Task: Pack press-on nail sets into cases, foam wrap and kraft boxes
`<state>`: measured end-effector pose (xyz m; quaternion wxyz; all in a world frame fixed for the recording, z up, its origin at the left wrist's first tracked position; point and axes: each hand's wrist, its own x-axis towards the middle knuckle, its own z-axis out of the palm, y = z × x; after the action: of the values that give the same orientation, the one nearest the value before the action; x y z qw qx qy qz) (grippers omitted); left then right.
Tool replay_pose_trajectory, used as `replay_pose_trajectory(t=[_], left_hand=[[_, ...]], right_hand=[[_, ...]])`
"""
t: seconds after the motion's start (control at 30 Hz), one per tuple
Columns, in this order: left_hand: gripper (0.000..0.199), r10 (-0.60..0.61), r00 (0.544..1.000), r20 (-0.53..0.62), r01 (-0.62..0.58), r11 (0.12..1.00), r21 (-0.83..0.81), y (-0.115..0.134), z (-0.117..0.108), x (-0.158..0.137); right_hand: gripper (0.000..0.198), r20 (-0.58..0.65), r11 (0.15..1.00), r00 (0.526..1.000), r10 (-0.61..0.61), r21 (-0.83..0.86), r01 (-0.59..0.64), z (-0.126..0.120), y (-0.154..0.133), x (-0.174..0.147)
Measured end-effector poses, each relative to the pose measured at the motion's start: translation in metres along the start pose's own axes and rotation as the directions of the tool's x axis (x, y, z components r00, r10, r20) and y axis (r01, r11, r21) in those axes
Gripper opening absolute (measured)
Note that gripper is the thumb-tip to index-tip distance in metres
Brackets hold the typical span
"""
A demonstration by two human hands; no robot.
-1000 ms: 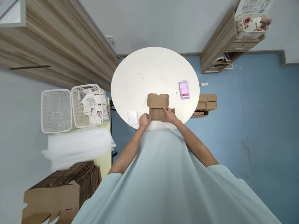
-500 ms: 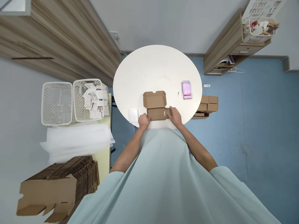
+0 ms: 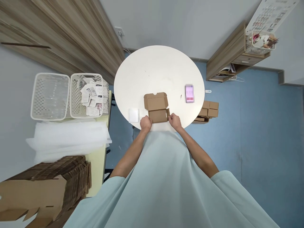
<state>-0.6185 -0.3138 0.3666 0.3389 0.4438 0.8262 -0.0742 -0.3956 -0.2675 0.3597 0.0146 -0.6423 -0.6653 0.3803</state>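
Apparently shaping right end of open brown cardboard box [image 3: 157,116], at near edge of rounded white table [image 3: 159,69] | gripping near-left corner with left hand [image 3: 145,123], pinching right end with right hand [image 3: 175,122] — likely calls next for steady left hold, narrow brown flap [image 3: 168,112] folded inward.

A carton [image 3: 156,109] lies on the table [image 3: 154,72], with a basket [image 3: 105,98] of papers [image 3: 91,98] left of the table, boxes [image 3: 210,109] to its right and a cabinet [image 3: 228,52] to its right rear.
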Motion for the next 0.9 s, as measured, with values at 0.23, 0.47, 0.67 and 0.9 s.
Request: replay_pose_trajectory(t=[0.23,0.47,0.67,0.9], left_hand=[[0.025,-0.027,1.000,-0.005,0.027,1.000,-0.007,0.002,0.004,-0.005],[0.026,-0.057,0.998,0.017,0.058,0.998,-0.025,0.000,0.008,-0.007],[0.023,-0.050,0.999,-0.011,0.049,0.998,-0.050,-0.001,0.007,-0.012],[0.022,-0.031,0.999,-0.015,0.030,0.998,-0.056,-0.002,0.005,-0.012]], right_hand=[[0.019,0.051,0.998,0.999,-0.003,-0.062,0.006,0.005,-0.021,0.007],[0.023,0.084,0.958,0.995,0.058,-0.286,-0.032,0.005,-0.027,0.017],[0.022,0.063,0.938,0.993,0.104,-0.337,-0.077,0.005,-0.035,0.016],[0.024,0.049,0.928,0.994,0.099,-0.366,-0.075,0.004,-0.033,0.014]])
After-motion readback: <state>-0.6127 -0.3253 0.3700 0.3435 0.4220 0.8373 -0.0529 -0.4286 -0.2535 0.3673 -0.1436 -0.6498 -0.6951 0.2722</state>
